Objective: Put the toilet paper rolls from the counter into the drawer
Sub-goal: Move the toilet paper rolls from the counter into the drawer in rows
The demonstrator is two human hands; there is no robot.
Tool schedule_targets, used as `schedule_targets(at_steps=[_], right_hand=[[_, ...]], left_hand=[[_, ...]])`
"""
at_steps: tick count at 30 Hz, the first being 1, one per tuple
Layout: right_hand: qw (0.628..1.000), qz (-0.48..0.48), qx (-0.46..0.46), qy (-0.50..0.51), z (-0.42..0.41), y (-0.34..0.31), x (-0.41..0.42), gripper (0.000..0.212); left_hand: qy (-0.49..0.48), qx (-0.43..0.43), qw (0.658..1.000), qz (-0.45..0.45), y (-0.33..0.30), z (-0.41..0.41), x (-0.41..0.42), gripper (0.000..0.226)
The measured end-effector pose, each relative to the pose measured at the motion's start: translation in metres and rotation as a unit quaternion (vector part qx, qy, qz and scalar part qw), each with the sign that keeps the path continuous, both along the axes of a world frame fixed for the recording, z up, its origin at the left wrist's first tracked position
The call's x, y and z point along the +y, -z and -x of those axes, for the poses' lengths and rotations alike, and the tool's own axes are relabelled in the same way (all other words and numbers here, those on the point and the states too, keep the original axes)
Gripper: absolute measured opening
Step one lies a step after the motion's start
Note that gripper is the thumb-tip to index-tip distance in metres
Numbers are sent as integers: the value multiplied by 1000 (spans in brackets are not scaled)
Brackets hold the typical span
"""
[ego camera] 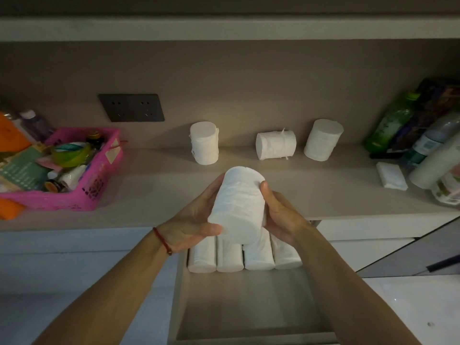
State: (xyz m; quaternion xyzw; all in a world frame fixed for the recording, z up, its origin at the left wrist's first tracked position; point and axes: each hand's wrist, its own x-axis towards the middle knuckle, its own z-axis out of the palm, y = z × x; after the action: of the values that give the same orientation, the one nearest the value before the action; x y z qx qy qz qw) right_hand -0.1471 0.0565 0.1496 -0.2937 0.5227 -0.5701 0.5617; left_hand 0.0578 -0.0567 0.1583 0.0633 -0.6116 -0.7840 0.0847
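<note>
Both my hands hold one white toilet paper roll (239, 205) above the back of the open drawer (249, 305). My left hand (191, 220) grips its left side and lower end; my right hand (281, 215) presses its right side. Several white rolls (245, 255) lie side by side in a row at the drawer's back, partly hidden under the held roll. Three more rolls stay on the counter by the wall: an upright one (204, 143), one lying on its side (275, 145), and another upright, leaning one (323, 140).
A pink basket (99, 188) of small items sits on the counter (161, 192) at the left. Bottles (390, 123) and a folded white tissue pack (392, 176) crowd the right. A dark wall socket (132, 107) is behind. The drawer's front half is bare.
</note>
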Motion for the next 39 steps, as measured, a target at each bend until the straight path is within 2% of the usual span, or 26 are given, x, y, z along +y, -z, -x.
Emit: schedule_targets(at_steps=[2,5,6,8,10,12,14,16,17,21,23,25,27,28,29,31,33,35,39], right_hand=[[999,-10,41,21,7,-4,4,71],[978,-68,193,42,1,-10,-1,63],[959,-106,258,49,-6,-10,-5,68],[915,-180,358,39,-26,-8,-12,84],[893,-208,399,15,-41,-5,-11,89],[917,-185,352,-15,-45,0,-5,81],[949,-174,258,-39,-46,8,5,66],[964,-196,161,-78,-52,17,17,65],[968,-203,115,-92,-56,22,23,67],[973,-216,5,-83,-75,39,36,62],[972,-223,-12,-75,-79,44,41,58],[969,-238,7,-67,-85,50,45,61],[956,-275,75,-67,-90,56,48,59],[944,-298,122,-74,-95,58,48,56],[926,-322,180,-82,-102,62,46,56],[876,-359,307,-100,-118,75,39,74],[816,-387,414,-118,-139,91,30,106],[788,-411,445,-109,-161,105,22,121],[790,-420,440,-85,-193,123,13,104]], left_hand=[[40,-35,998,35,3,-11,-11,112],[-9,-105,990,-97,6,-25,-13,104],[-45,-125,987,-86,6,-23,-5,96],[-103,-165,981,9,8,-11,19,84],[-170,-187,966,59,14,0,39,80],[-229,-191,953,47,22,-3,48,76],[-238,-187,950,-76,29,-16,49,69],[-203,-172,943,-199,40,-30,53,65],[-188,-166,940,-231,47,-33,57,67],[-195,-170,922,-290,68,-47,72,73],[-198,-189,917,-290,74,-54,75,73],[-191,-226,927,-230,75,-64,72,70],[-237,-283,927,-67,75,-75,64,58],[-286,-307,907,31,77,-82,58,51],[-340,-327,873,127,79,-89,53,43],[-385,-363,811,250,88,-100,48,34],[-342,-408,802,270,100,-102,49,41],[-290,-432,817,247,110,-100,53,47],[-277,-436,824,234,120,-101,54,51]])
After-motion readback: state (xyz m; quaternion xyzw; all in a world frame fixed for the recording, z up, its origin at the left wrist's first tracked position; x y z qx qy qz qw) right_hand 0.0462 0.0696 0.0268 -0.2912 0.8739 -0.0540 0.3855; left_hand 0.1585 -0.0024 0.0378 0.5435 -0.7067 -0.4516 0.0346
